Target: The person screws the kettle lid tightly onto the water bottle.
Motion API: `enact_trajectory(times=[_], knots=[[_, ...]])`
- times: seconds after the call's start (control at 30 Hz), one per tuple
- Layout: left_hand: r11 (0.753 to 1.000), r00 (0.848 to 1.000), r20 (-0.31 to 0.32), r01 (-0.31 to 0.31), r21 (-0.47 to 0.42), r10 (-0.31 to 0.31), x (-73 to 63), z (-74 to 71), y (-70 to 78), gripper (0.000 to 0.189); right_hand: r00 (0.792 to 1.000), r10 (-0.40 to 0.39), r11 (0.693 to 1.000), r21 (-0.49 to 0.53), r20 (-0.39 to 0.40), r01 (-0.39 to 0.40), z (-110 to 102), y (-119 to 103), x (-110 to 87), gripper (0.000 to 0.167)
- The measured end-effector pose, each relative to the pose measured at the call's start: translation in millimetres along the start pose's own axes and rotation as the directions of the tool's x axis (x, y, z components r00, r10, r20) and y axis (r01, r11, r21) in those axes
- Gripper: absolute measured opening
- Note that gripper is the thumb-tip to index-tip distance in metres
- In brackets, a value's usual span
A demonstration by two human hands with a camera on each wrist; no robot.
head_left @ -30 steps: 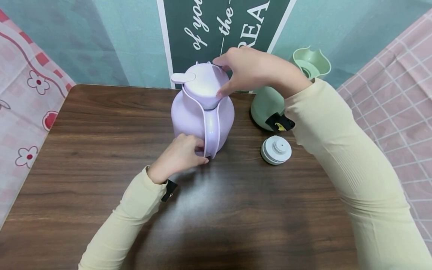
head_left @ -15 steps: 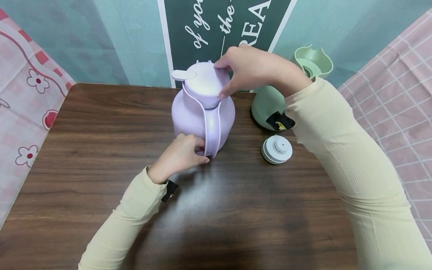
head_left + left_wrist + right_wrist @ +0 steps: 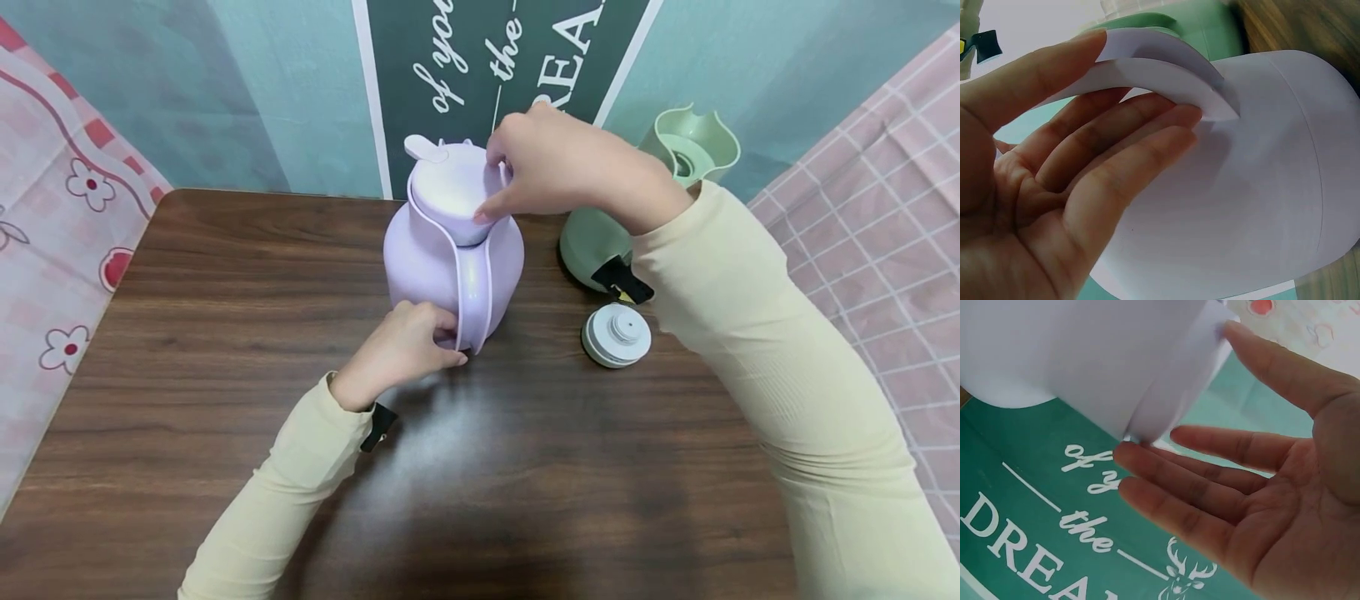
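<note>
A lilac thermos jug (image 3: 423,267) stands upright at the back of the wooden table. My left hand (image 3: 402,340) holds its handle (image 3: 472,292) low down; in the left wrist view the fingers reach beneath the curved handle (image 3: 1141,74). On top sits the round lid (image 3: 453,187), its flat tab (image 3: 424,149) pointing to the back left. My right hand (image 3: 558,162) grips the lid's right side with thumb and fingers. The thumb meets the lid's edge in the right wrist view, with the fingertips (image 3: 1132,453) at the rim opposite.
Right of the jug stands a green jug (image 3: 594,242) with a wavy-rimmed top (image 3: 693,137), partly hidden by my right arm. A white screw stopper (image 3: 617,335) lies before it. A dark green lettered panel (image 3: 457,92) hangs behind the table (image 3: 225,333).
The lid has turned clockwise as seen from above: its tab swung from the left toward the back. My right hand turned with it, while my left hand stayed at the handle.
</note>
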State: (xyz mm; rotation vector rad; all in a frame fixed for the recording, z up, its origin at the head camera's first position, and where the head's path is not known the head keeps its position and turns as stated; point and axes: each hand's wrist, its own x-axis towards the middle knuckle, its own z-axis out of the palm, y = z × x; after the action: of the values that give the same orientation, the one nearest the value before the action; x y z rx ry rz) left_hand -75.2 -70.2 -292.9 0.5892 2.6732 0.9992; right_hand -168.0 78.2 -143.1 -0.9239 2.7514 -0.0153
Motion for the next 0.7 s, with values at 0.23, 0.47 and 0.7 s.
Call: enact_trajectory(times=[0.23, 0.47, 0.7], knots=[[1.000, 1.000, -0.001, 0.007, -0.007, -0.007, -0.4, 0.7, 1.6, 0.008, 0.993, -0.006, 0.997, 0.080, 0.120, -0.004, -6, 18, 5.3, 0.058], [1.000, 1.000, 0.000, 0.000, -0.011, 0.000, -0.4, 1.5, 1.6, 0.009, 0.985, -0.071, 0.987, 0.157, 0.158, 0.046, -5, 23, 8.3, 0.066], [1.000, 1.000, -0.005, -0.010, -0.009, 0.010, -0.6, 0.9, 0.9, 0.009, 0.997, -0.075, 0.996, 0.046, 0.013, 0.074, 2, 14, 3.3, 0.033]])
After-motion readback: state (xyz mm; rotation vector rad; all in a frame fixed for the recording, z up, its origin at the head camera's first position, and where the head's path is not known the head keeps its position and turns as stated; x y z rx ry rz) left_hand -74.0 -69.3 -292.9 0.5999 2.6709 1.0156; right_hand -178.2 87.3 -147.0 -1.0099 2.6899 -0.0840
